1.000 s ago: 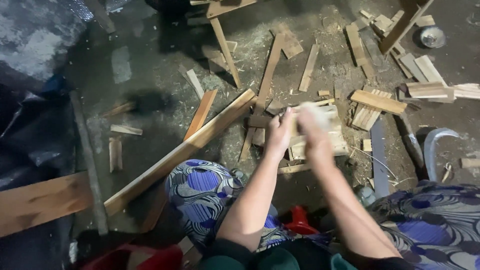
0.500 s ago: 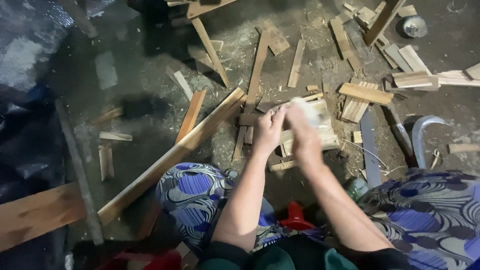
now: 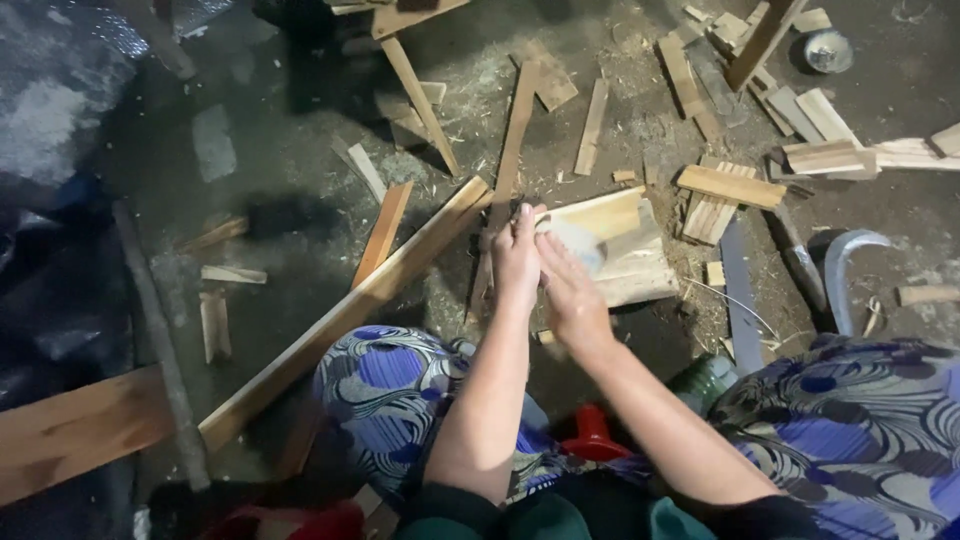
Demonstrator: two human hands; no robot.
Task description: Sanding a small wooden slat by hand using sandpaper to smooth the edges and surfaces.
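Both hands meet just above the pale wooden board (image 3: 625, 255): left hand (image 3: 517, 260) and right hand (image 3: 572, 295) curl together round a small, blurred, whitish object (image 3: 578, 243).

One head-worn camera looks steeply down, close over the wood-strewn floor (image 3: 250, 150).

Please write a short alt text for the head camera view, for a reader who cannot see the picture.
Seen from above, a seated person's left hand and right hand meet around a small pale object over a flat wooden board. A long plank lies diagonally on the dirty floor, with many wood offcuts and a curved metal blade nearby.
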